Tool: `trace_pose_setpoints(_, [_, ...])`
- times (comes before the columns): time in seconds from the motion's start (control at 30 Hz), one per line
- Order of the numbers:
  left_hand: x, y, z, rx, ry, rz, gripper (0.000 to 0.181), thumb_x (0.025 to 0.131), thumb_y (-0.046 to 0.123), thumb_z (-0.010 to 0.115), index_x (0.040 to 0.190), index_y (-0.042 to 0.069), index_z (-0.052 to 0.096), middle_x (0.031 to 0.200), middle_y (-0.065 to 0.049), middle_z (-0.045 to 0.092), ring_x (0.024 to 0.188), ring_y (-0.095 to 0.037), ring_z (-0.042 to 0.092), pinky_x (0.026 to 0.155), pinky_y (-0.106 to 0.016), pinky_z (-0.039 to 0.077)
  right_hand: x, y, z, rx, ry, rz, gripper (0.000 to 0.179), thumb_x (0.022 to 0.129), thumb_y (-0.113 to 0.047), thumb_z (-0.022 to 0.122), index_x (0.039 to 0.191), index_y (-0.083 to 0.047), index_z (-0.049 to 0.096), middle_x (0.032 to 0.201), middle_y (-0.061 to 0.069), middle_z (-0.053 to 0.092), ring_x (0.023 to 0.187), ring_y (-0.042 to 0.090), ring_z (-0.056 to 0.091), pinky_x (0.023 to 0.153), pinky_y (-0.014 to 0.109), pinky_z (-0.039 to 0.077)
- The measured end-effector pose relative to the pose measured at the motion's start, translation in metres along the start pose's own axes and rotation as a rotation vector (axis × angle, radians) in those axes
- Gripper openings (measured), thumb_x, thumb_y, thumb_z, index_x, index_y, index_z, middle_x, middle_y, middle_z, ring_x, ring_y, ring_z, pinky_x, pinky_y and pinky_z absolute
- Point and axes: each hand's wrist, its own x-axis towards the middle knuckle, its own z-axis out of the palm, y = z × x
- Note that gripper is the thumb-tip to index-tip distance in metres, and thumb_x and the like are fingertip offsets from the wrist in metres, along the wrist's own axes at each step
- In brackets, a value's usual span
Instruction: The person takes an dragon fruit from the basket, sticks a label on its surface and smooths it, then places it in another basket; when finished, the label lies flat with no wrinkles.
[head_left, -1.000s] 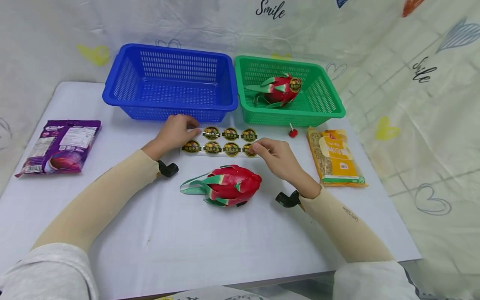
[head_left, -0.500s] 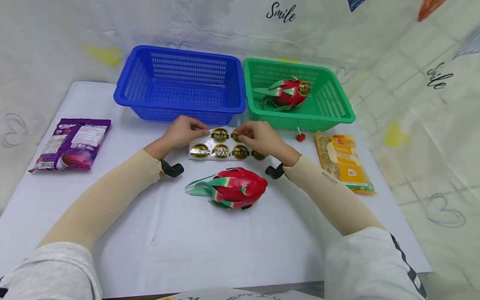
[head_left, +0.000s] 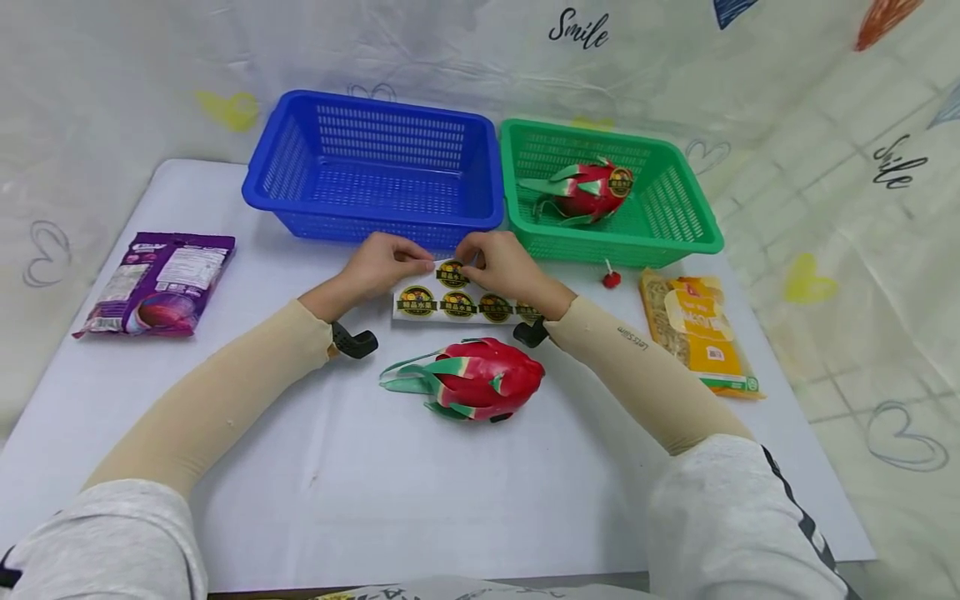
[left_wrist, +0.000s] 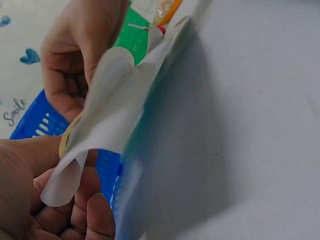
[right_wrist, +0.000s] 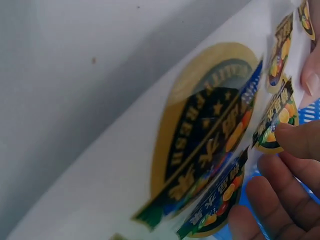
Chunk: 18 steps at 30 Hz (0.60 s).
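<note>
Sticker sheet, toward back edge of tabletop, before blue basket; right hand shifted leftward, beside left hand; both pinch sheet, thumbs against fingers; work now apparently centres on back-row sticker.

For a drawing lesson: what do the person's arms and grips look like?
Beige sleeves, the right with dark lettering, show below pale grey sleeves, the right with dark markings. A curved black wrist piece shows on each side. The left grip and right grip are bare.
</note>
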Motion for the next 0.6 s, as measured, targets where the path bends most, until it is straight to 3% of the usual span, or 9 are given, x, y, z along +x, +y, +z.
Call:
trace_pose_setpoints(0.23, [0.0011, -0.0012, 0.0008, -0.030, 0.010, 0.002, 0.029, 0.098, 0.035, 0.073, 0.119, 0.016, 0.078, 0.121, -0.008, 0.076, 0.112, -0.022, 0.068, 0.095, -0.040, 0.054, 0.0011, -0.0030, 0.0024, 0.009, 0.019, 0.004, 0.007, 0.097, -0.008, 0.070, 0.103, -0.005, 0.074, 0.100, 0.011, 0.077, 0.083, 0.023, 0.071, 0.076, 0.035, 0.059])
trace_pose_setpoints(0.6, [0.0013, -0.0018, 0.0038, -0.048, 0.107, 0.046, 0.023, 0.097, 0.029, 0.075, 0.113, 0.013, 0.080, 0.109, -0.010, 0.079, 0.098, -0.020, 0.070, 0.079, -0.030, 0.052, -0.0016, -0.0034, -0.0038, 0.043, 0.055, -0.014, 0.005, 0.098, -0.010, 0.071, 0.099, -0.007, 0.075, 0.097, 0.010, 0.077, 0.089, 0.022, 0.071, 0.084, 0.036, 0.059])
